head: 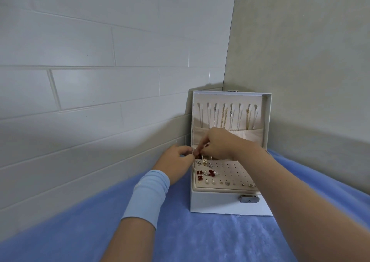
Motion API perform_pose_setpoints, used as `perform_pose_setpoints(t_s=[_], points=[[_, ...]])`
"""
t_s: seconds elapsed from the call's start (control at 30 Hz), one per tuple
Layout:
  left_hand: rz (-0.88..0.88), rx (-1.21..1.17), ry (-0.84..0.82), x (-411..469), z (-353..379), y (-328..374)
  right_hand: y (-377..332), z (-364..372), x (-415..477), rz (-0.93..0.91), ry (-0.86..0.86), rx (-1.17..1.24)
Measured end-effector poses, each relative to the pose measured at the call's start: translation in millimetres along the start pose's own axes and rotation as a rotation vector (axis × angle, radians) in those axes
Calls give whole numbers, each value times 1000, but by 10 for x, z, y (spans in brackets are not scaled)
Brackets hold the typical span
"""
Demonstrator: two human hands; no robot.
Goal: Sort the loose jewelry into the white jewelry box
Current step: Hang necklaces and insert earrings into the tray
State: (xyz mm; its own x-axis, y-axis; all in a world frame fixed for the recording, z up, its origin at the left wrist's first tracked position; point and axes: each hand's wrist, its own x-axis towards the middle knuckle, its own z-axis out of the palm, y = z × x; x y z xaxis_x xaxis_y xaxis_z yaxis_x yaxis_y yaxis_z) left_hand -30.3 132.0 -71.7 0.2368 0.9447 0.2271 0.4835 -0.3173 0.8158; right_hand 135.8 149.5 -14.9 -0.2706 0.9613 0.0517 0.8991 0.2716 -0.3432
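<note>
**Status.** The jewelry box (216,203) stands open on the counter (200,237), which is covered in blue cloth, in the corner where two walls meet. No loose jewelry is visible on the counter around the box. The sort is judged to be well advanced. The piece now in hand is probably one of the last.

**Hands.** Both hands work at the rear left corner of the box.
- The right hand (218,143) reaches across the box, thumb and forefinger pinched narrow on a small piece (197,155). It looks reddish but is too small to identify.
- The left hand (176,163) sits just outside the left wall of the box with its fingertips curled toward the same spot. Whether it grips the piece or only steadies it cannot be told.

**Contents.**
- Lid (267,121): upright at the rear of the box. A row of hooks carries several necklaces (224,117), gold and silver, whose ends drop into a fabric pocket (252,134) below.
- Earring panel (230,171): fills the front of the box. Earrings (210,172), red, pearl and silver, occupy the left side and the front row. Most holes on the right side are unfilled.
- Rear compartments: largely hidden by the hands, so their contents cannot be read.

**Remaining.** Seat the held piece in the box. The lid is not yet closed, and the latch (249,198) on the front wall is unfastened.
</note>
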Motion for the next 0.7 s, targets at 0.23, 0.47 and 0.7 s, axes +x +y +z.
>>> perform_pose_setpoints(t_s=[0.23,0.47,0.7], points=[[-24,32,40,-16,-3,21,31,-10,11,19,153,31],[-17,30,10,-22,4,57,23,10,-38,35,76,-1],[-72,-26,72,-98,-99,163,-78,-5,-201,-9,120,32]])
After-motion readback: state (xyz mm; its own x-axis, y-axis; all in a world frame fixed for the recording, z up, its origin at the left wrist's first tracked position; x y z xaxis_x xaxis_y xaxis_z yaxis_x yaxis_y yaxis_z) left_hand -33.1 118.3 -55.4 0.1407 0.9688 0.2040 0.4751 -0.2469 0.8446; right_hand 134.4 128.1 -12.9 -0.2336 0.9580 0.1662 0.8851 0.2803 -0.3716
